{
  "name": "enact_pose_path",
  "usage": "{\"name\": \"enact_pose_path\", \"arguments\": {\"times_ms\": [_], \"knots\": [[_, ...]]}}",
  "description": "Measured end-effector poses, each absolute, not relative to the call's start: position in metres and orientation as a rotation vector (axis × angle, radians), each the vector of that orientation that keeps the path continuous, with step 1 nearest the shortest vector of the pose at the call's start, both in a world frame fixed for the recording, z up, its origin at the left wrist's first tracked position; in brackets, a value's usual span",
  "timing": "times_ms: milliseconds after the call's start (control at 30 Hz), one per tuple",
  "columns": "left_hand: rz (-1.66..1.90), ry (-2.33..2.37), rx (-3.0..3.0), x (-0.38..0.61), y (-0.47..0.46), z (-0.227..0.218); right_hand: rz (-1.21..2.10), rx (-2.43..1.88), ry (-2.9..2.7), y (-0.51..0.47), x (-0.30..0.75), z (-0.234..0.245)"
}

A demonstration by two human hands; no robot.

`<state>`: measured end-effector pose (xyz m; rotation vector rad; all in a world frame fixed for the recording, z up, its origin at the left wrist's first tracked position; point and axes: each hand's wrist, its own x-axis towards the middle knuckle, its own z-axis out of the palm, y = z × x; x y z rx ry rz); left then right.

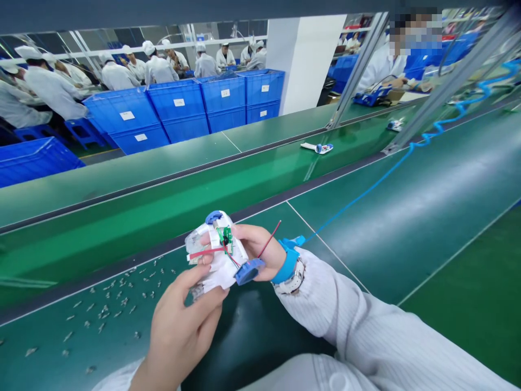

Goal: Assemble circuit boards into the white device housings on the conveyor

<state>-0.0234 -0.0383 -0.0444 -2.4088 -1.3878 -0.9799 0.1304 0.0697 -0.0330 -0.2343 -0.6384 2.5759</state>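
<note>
Between my hands is a white plastic housing (222, 271) with blue round parts at its top and lower right. A small green circuit board (228, 239) shows inside it, with red wires (207, 252) running out; one thin red wire sticks up past my right wrist. My right hand (258, 247) grips the housing from the right, some fingers hidden behind it. On the lower left side, my left hand (183, 320) pinches the housing's edge between thumb and fingers. A clear plastic part (195, 243) shows at the housing's left. A blue wrist strap (288, 262) and a watch circle my right wrist.
Several small metal pieces (105, 310) lie scattered on the green bench at left. A coiled blue cord (366, 191) runs from the strap to the upper right. Another white-and-blue assembly (319, 147) lies on the green belt. Blue crates (177, 103) and people in white stand beyond.
</note>
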Motion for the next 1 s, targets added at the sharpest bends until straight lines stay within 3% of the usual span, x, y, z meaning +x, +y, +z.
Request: {"name": "enact_pose_path", "arguments": {"times_ms": [333, 500, 667, 833, 900, 1000], "knots": [[-0.506, -0.993, -2.312, 0.007, -0.025, -0.003, 2.437, -0.754, -0.526, 0.058, 0.124, -0.035], [-0.565, -0.939, -2.317, 0.0, -0.013, -0.01, 2.299, -0.795, -0.51, 0.057, 0.124, -0.042], [-1.402, -1.774, -2.177, -0.007, -0.023, -0.029, 2.319, -0.64, -0.477, 0.057, 0.123, -0.052], [-2.73, -2.276, -1.724, 0.0, -0.031, -0.034, 2.389, -0.615, -0.754, 0.054, 0.129, -0.053], [-3.055, -2.328, -1.487, 0.002, -0.03, -0.034, 2.148, -0.796, -0.982, 0.054, 0.133, -0.051], [-3.101, -2.375, -1.344, 0.005, -0.028, -0.036, 1.592, -0.979, -1.284, 0.052, 0.138, -0.044]]}}
